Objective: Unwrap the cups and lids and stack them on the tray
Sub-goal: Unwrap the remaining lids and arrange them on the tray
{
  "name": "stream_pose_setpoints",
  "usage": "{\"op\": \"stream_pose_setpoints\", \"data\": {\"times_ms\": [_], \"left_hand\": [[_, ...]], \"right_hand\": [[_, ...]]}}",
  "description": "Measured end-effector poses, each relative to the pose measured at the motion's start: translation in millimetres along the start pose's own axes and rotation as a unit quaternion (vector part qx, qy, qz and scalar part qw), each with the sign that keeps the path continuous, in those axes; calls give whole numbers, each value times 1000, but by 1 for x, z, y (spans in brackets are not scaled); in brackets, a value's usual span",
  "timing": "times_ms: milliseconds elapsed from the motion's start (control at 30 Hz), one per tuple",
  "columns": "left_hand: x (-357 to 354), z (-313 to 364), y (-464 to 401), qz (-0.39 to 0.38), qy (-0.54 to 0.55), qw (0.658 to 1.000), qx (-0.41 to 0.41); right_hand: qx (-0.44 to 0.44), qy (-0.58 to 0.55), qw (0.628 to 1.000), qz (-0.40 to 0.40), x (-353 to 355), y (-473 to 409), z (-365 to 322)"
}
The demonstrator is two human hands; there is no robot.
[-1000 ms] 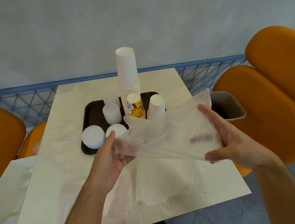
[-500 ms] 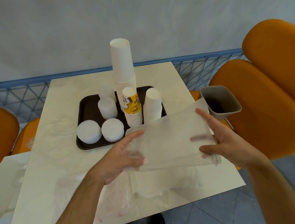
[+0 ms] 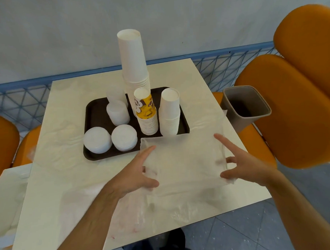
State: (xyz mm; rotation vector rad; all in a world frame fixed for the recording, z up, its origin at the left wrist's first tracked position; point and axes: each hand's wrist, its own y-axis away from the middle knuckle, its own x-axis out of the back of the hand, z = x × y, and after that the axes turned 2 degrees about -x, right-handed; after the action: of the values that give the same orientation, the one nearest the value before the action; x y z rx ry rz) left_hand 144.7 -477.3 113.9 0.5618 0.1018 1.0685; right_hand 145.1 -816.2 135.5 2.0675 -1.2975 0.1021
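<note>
The paper cups and round white lids already stand stacked on the dark brown tray, so the job looks nearly done, while the left hand and right hand each grip an edge of the empty clear plastic wrapper above the pale surface.
</note>
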Motion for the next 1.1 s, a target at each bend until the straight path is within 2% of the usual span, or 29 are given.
{"op": "stream_pose_setpoints", "data": {"times_ms": [100, 200, 267, 367, 467, 600, 667, 700, 767, 800, 867, 933, 1000, 1100], "left_hand": [[-12, -13, -7, 2, -92, 996, 14], [-22, -21, -15, 2, -135, 991, 26], [-27, -24, -21, -3, -145, 989, 36], [-32, -25, -26, -7, -167, 985, 49], [-35, -27, -29, -9, -186, 981, 57], [-35, -27, -30, -9, -172, 983, 67], [-35, -22, -30, 42, -173, 982, 69], [-35, -18, -28, 95, -214, 970, 61], [-38, -10, -27, 205, -331, 921, 18], [-43, -5, -27, 231, -368, 901, -13], [-56, 2, -32, 196, -408, 889, -70], [-72, 0, -41, 105, -455, 880, -88], [-81, -9, -53, 29, -496, 866, -55], [-79, -22, -65, -28, -516, 856, 17]], "right_hand": [[-19, 77, 996, 30, -7, -10, 14], [-10, 190, 967, 170, -21, -20, 21], [25, 204, 951, 229, -39, -25, 16], [73, 267, 947, 165, -74, -35, 15], [25, 336, 938, 85, -94, -49, 28], [4, 345, 936, 65, -103, -55, 37], [3, 350, 935, 64, -104, -56, 38], [1, 352, 934, 62, -104, -56, 38], [-1, 354, 934, 56, -104, -56, 36], [0, 357, 933, 55, -103, -56, 36], [11, 361, 931, 60, -102, -58, 32], [25, 362, 929, 65, -102, -62, 28], [25, 364, 930, 55, -102, -67, 24], [13, 367, 930, 27, -98, -74, 24]]}}
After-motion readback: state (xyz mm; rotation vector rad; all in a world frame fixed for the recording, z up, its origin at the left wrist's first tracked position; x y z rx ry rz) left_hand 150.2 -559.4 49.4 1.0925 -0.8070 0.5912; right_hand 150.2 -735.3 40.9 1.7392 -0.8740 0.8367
